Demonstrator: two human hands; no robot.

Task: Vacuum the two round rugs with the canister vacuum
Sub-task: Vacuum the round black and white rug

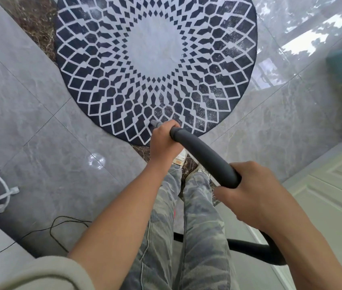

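Left hand point(163, 141), arm extended, grips hose point(203, 155) at nozzle point(155, 123), seemingly touching rug point(155, 49); right hand point(256, 191) grips it nearer.

The round rug point(155, 49) is black with a white net of diamond shapes, and its middle is plain pale grey. The hose point(205, 158) is dark grey, and its nozzle point(155, 123) is a lighter grey. The floor tiles point(40, 126) are shiny grey with cloudy marble streaks. The trousers point(203, 227) have a grey-green camouflage pattern. The sleeve point(46, 273) is beige. The cord point(65, 217) is black.

Rug point(155, 49) top cropped, hose point(205, 158) end behind legs point(203, 237)
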